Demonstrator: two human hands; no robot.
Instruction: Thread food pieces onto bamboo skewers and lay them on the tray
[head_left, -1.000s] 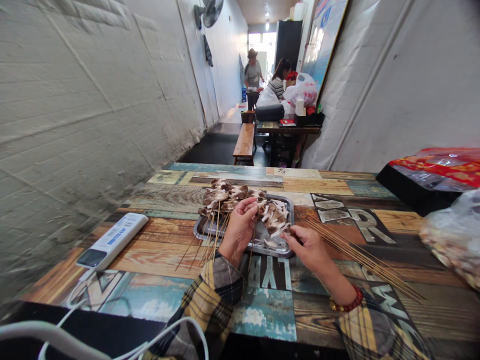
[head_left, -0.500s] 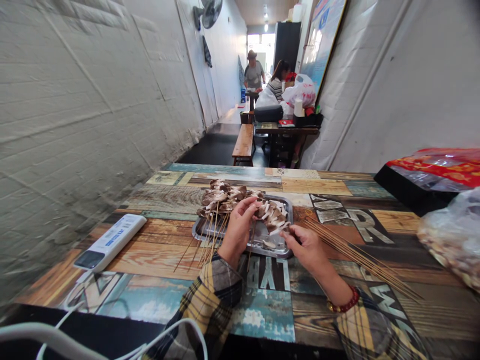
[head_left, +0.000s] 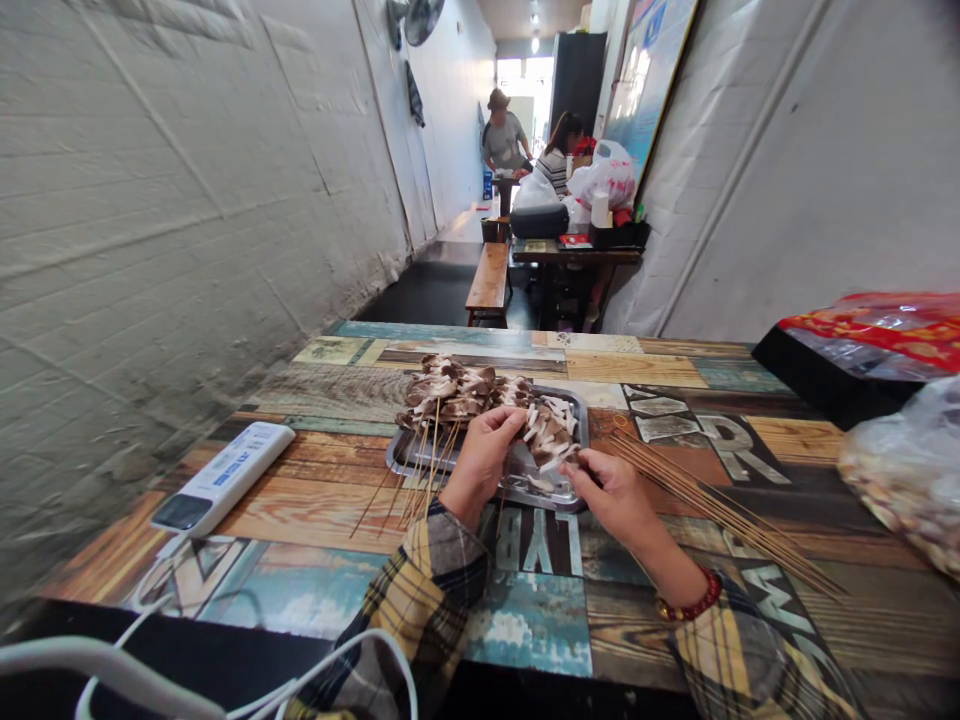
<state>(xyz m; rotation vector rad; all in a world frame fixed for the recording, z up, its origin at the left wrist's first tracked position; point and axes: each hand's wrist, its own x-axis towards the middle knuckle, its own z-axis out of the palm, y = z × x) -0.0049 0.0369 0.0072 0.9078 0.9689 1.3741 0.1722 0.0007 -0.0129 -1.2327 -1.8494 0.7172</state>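
Note:
Thumb and fingertips of my left hand [head_left: 484, 455] are pinched together at the upper left end of a row of brown-and-white mushroom pieces [head_left: 551, 435], seemingly on a piece of mushroom mostly hidden by the fingers. My right hand [head_left: 613, 490] is closed at the lower right end of that row, apparently gripping its skewer; the stick itself is covered. Both hands are over the near right part of a metal tray [head_left: 397, 462]. Finished-looking mushroom skewers [head_left: 454, 390] are heaped on the tray's left side, their bare sticks pointing toward me.
Bare bamboo skewers [head_left: 720, 510] lie right of the tray, near a rubber band [head_left: 620, 421]. A white power bank [head_left: 223, 480] with a cable is on the left. At right are a black box [head_left: 802, 378] and a clear plastic bag [head_left: 907, 470]. Two people are farther back.
My left hand's fingers have drawn together into a tighter pinch and lowered slightly at the mushroom row. My right hand stays nearly in place. The view has shifted a little.

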